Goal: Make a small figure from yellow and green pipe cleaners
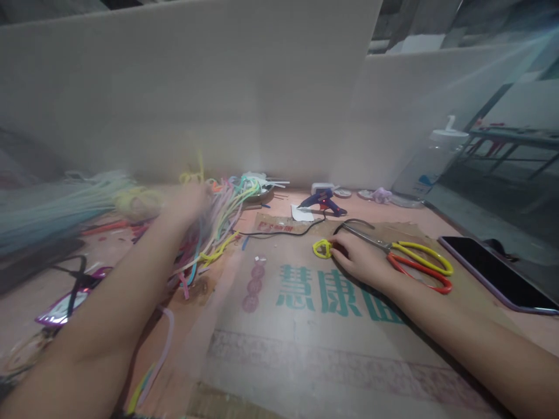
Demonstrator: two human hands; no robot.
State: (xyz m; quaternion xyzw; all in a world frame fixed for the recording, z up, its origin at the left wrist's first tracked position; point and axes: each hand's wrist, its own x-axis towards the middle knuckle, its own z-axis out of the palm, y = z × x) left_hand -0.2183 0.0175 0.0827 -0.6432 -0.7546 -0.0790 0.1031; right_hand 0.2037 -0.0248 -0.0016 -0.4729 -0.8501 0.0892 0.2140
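Observation:
My right hand (356, 256) rests on the printed cardboard sheet (271, 349), its fingers closed on the edge of a small yellow pipe-cleaner ring (322, 249). Far to the left, my left hand (192, 203) reaches over a heap of multicoloured pipe cleaners (227, 212). Motion smears its fingers, so their grip is unclear. Some yellow strands (192, 176) show just above that hand; whether it holds them cannot be told. Beside my right hand lie scissors (388, 247) with one yellow and one red handle.
A blue glue gun (321, 202) lies behind the cardboard, its black cord (283, 234) running left. On the right are a phone (498, 270) and a clear pump bottle (430, 166). A pale bundle of stems (65, 201) is at the left. A tall panel (196, 87) closes the back.

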